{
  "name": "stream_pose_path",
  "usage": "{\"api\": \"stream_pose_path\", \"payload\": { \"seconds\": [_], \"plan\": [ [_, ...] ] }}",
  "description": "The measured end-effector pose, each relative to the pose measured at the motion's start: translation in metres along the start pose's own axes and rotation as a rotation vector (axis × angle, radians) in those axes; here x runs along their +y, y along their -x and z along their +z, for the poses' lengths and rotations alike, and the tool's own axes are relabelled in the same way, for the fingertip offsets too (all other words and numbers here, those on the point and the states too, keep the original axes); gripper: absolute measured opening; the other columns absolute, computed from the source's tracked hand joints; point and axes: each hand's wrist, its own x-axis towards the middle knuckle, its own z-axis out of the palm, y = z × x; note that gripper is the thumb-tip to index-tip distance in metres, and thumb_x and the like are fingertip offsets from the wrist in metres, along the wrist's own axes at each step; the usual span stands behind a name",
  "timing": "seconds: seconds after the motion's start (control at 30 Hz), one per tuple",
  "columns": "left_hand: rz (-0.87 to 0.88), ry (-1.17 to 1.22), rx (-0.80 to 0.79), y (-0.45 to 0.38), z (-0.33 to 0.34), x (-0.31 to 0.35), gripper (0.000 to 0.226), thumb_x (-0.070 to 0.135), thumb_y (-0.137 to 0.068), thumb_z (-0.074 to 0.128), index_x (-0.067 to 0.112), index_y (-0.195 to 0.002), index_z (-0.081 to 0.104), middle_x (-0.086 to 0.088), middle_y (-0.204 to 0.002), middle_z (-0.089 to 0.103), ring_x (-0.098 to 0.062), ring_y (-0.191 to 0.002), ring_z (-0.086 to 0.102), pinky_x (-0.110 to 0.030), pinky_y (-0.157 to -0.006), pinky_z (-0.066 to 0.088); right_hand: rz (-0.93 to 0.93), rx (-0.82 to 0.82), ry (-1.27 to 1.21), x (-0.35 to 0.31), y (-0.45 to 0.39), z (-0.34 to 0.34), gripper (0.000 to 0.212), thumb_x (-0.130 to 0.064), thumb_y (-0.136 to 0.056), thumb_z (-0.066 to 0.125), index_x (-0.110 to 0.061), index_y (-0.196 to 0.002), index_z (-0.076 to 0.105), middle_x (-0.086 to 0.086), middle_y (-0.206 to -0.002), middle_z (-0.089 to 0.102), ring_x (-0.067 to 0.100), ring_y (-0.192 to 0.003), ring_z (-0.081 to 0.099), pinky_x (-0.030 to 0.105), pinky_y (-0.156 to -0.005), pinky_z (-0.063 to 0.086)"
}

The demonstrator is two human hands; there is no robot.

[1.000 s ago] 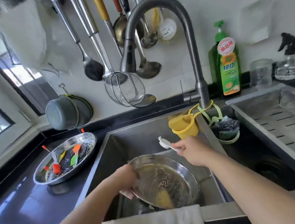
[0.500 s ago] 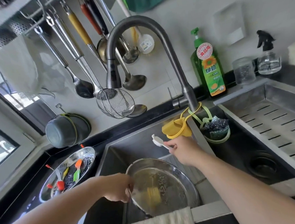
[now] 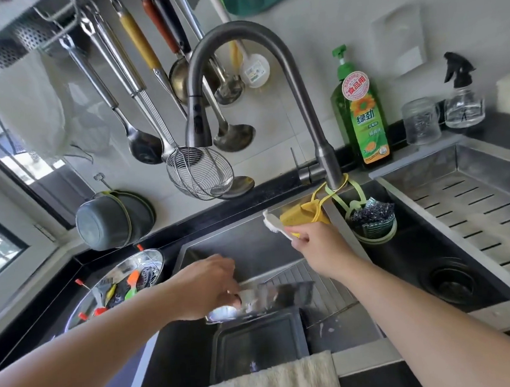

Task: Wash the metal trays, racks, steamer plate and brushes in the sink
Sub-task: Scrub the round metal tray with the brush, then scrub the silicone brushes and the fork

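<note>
While the left hand (image 3: 208,285) grips the rim of a metal tray (image 3: 272,296) low inside the sink (image 3: 246,249), the tray looks blurred. Beside the faucet (image 3: 320,144), the right hand (image 3: 319,243) pinches a white brush (image 3: 273,224).

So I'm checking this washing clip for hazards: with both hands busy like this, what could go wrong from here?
1. The left hand grips the round metal tray by its rim alone, tilted over the sink; if wet, it could slip and bang onto the dark tray below.
2. The right hand holds the white brush up beside the yellow holder; a snag could pull the holder off the faucet.
</note>
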Motion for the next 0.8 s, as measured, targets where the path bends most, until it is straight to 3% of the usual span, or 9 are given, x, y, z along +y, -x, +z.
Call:
{"api": "stream_pose_path", "payload": {
  "seconds": [0.1,0.2,0.27,0.37,0.47,0.57,0.67,0.73,0.8],
  "plan": [
    [-0.197,0.441,0.043,0.001,0.003,-0.008,0.021,0.035,-0.103,0.062,0.020,-0.090,0.067,0.008,-0.093,0.054,0.000,-0.080,0.048,-0.014,-0.073,0.037,-0.001,0.060,-0.029,-0.002,-0.001,-0.002,0.040,-0.023,-0.103,0.057,-0.035,-0.141,0.057,-0.005,-0.124,0.070,0.012,-0.097,0.061,0.025,-0.076,0.045],
    [-0.418,0.734,0.160,0.010,0.018,-0.016,0.030,0.026,-0.105,0.060,0.014,-0.077,0.062,0.008,-0.062,0.056,-0.003,-0.051,0.045,-0.015,-0.050,0.035,-0.013,0.086,-0.016,-0.003,0.001,-0.003,0.040,-0.021,-0.103,0.057,-0.032,-0.142,0.058,-0.002,-0.125,0.068,0.015,-0.096,0.058,0.026,-0.076,0.044],
    [-0.490,0.826,0.216,0.017,0.029,-0.018,0.031,0.024,-0.105,0.059,0.010,-0.078,0.063,0.008,-0.055,0.057,-0.004,-0.048,0.044,-0.018,-0.049,0.036,-0.021,0.077,0.002,-0.003,0.003,-0.002,0.040,-0.021,-0.103,0.058,-0.031,-0.142,0.058,-0.001,-0.126,0.068,0.014,-0.094,0.058,0.025,-0.076,0.045],
    [-0.528,0.865,0.269,0.013,0.042,-0.008,0.029,0.026,-0.105,0.059,0.007,-0.082,0.061,0.007,-0.056,0.053,-0.005,-0.047,0.042,-0.018,-0.047,0.034,-0.030,0.048,0.032,-0.004,0.002,0.002,0.040,-0.020,-0.103,0.058,-0.029,-0.142,0.058,0.001,-0.123,0.069,0.012,-0.084,0.058,0.019,-0.063,0.042],
    [-0.436,0.821,0.204,-0.005,0.056,0.012,0.021,0.023,-0.103,0.060,0.012,-0.084,0.061,0.001,-0.069,0.059,-0.011,-0.056,0.054,-0.021,-0.053,0.045,-0.025,0.023,0.070,-0.003,0.002,0.005,0.038,-0.021,-0.102,0.059,-0.029,-0.140,0.060,0.001,-0.118,0.070,0.010,-0.080,0.056,0.018,-0.058,0.038],
    [-0.233,0.670,-0.088,-0.025,0.079,0.038,0.004,0.021,-0.097,0.062,0.018,-0.095,0.064,-0.003,-0.092,0.068,-0.027,-0.075,0.070,-0.036,-0.068,0.061,-0.011,-0.012,0.112,-0.005,0.004,0.006,0.036,-0.021,-0.102,0.059,-0.030,-0.137,0.063,-0.008,-0.096,0.067,0.003,-0.066,0.047,0.018,-0.053,0.032],
    [-0.088,0.387,-0.283,-0.049,0.104,0.067,0.015,0.021,-0.096,0.061,0.017,-0.110,0.064,-0.010,-0.112,0.066,-0.035,-0.101,0.063,-0.042,-0.090,0.056,-0.014,-0.045,0.141,-0.006,0.007,0.007,0.034,-0.020,-0.102,0.060,-0.030,-0.134,0.065,-0.016,-0.076,0.056,0.002,-0.062,0.044,0.019,-0.052,0.030],
    [-0.043,0.303,-0.368,-0.064,0.117,0.079,0.018,0.015,-0.098,0.059,0.011,-0.116,0.063,-0.014,-0.116,0.065,-0.037,-0.103,0.062,-0.038,-0.085,0.051,-0.031,-0.111,0.169,-0.008,0.011,0.008,0.032,-0.020,-0.103,0.058,-0.030,-0.132,0.067,-0.014,-0.072,0.053,0.006,-0.062,0.045,0.023,-0.054,0.033],
    [-0.076,0.347,-0.393,-0.069,0.119,0.081,0.024,0.022,-0.100,0.062,0.016,-0.123,0.063,-0.012,-0.122,0.066,-0.035,-0.108,0.064,-0.034,-0.084,0.049,-0.031,-0.168,0.206,-0.009,0.012,0.011,0.031,-0.021,-0.103,0.058,-0.030,-0.131,0.068,-0.012,-0.073,0.055,0.010,-0.064,0.048,0.027,-0.058,0.039]
  ]
}}
